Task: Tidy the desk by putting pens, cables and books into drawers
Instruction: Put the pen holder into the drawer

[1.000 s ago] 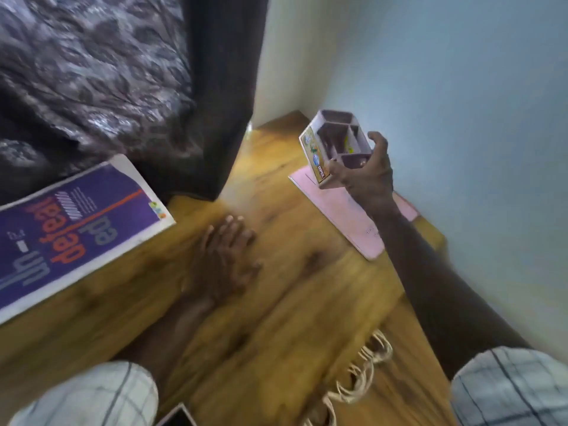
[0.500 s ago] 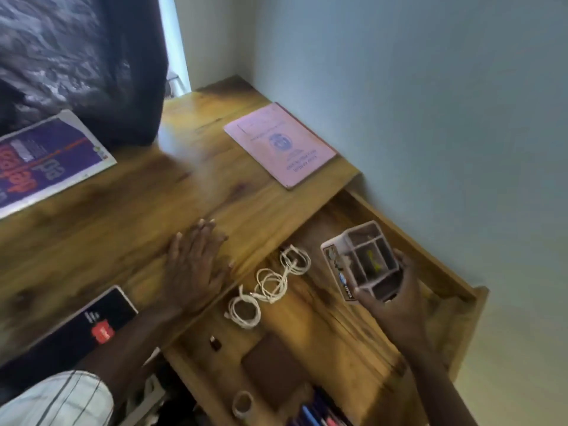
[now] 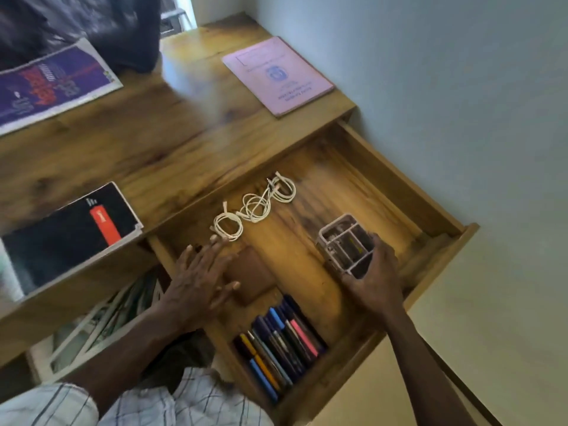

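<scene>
The wooden drawer (image 3: 396, 179) under the desk top stands pulled out. My right hand (image 3: 373, 278) grips a white compartmented pen holder (image 3: 345, 242) that sits low on the drawer's right side. My left hand (image 3: 199, 272) reaches into the drawer with fingers spread, over the left edge of a brown wallet (image 3: 253, 273). Coiled white cables (image 3: 255, 206) lie at the drawer's back left. Several pens (image 3: 279, 342) lie in a row at its front. On the desk top lie a pink notebook (image 3: 276, 73), a purple book (image 3: 52, 84) and a black book (image 3: 70, 232).
The wooden desk top (image 3: 172, 133) runs along a pale wall (image 3: 461, 87) on the right. Dark patterned fabric (image 3: 92, 23) hangs at the back left. Below the desk on the left a white rack (image 3: 92, 336) holds papers.
My right hand has lowered the pen holder from the air down into the drawer. My left hand left the desk top and moved into the drawer above the wallet.
</scene>
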